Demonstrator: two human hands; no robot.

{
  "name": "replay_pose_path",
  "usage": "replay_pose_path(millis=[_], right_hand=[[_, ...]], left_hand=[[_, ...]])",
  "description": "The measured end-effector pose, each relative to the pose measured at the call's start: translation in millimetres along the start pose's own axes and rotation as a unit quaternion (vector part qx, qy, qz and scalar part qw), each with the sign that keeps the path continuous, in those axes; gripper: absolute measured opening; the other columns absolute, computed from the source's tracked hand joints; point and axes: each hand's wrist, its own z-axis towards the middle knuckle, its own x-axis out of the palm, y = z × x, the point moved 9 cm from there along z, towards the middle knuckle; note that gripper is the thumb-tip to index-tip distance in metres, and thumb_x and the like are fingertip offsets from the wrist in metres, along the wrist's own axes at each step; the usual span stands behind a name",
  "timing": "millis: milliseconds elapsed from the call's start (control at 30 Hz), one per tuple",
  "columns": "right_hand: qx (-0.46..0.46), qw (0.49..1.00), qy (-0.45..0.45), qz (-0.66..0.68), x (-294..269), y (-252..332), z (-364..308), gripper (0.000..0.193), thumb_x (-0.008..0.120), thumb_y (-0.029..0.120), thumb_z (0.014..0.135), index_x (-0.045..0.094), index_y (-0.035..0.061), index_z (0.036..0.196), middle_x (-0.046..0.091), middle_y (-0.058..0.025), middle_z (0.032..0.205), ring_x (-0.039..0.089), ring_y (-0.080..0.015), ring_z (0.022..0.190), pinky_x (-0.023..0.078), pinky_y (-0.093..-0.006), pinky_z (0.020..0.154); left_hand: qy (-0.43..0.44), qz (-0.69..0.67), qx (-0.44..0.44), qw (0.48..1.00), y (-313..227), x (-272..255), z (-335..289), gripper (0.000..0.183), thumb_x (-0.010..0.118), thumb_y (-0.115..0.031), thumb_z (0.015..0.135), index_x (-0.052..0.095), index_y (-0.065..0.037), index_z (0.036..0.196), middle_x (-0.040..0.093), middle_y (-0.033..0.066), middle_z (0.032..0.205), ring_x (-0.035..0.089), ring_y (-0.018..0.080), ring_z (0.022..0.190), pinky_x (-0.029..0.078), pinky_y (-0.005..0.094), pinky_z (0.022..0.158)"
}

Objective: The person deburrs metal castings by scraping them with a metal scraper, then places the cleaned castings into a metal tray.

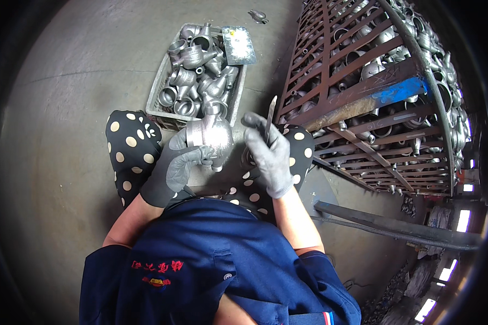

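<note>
My left hand (174, 165), in a dark grey glove, is closed around a silver-grey metal valve-body casting (210, 138). The casting has a ribbed round mouth on its left, and a narrower neck points away from me. It is held above my lap, just at the near side of a plastic crate (165, 118). To the right of the casting, apart from it, my gloved right hand (269, 157) grips a slim metal tool (271, 114) with a pointed tip. That tool stands nearly upright; its lower end is hidden in the hand.
Similar castings (192, 57) are heaped in the crate. A worn flat plate (238, 46) lies at its far right corner. One small casting (257, 16) lies on the floor beyond. On the right stands a rusty barred cage (358, 86) packed with castings, close to my right knee.
</note>
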Motion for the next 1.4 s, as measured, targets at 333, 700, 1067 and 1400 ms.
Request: replay_pose_path(millis=[333,700,1067,1400], right_hand=[[0.016,0.978,0.174,-0.115,50.3,22.3,18.9,0.036,0.067,0.010,0.089,0.061,-0.0028,0.122,0.066,-0.0026,0.085,0.060,-0.0056,0.071,0.050,-0.0210,0.067],[0.017,0.997,-0.036,0.063,-4.1,7.6,28.1,0.025,0.064,0.013,0.090,0.068,-0.0047,0.107,0.069,-0.0037,0.087,0.060,-0.0078,0.077,0.049,-0.0225,0.074],[0.048,0.993,-0.058,0.095,-12.8,-15.7,25.8,0.025,0.061,0.020,0.094,0.065,0.0022,0.112,0.060,0.0042,0.073,0.036,0.0012,0.047,0.029,-0.0157,0.042],[0.085,0.979,-0.009,0.187,-3.8,-39.9,16.1,0.029,0.061,0.013,0.092,0.060,0.0030,0.119,0.062,0.0027,0.084,0.040,0.0004,0.053,0.027,-0.0155,0.045]], left_hand=[[0.002,0.037,0.002,0.999,6.9,18.7,1.6,0.039,0.074,-0.003,0.080,0.058,-0.002,0.115,0.065,0.0037,0.097,0.063,0.0113,0.085,0.053,0.0263,0.076],[-0.038,0.122,0.132,0.983,-24.3,-8.4,-10.2,0.044,0.066,-0.008,0.089,0.048,-0.003,0.129,0.058,0.0039,0.112,0.058,0.0126,0.100,0.053,0.0271,0.080],[-0.070,-0.061,0.004,0.996,12.5,-39.2,-3.8,0.029,0.062,-0.003,0.090,0.057,-0.001,0.119,0.064,0.0082,0.108,0.064,0.0146,0.093,0.056,0.0280,0.070],[-0.049,-0.080,0.167,0.981,-14.8,-51.5,-3.8,0.038,0.061,0.011,0.082,0.057,0.001,0.117,0.064,0.0121,0.110,0.063,0.0174,0.099,0.053,0.0267,0.084]])
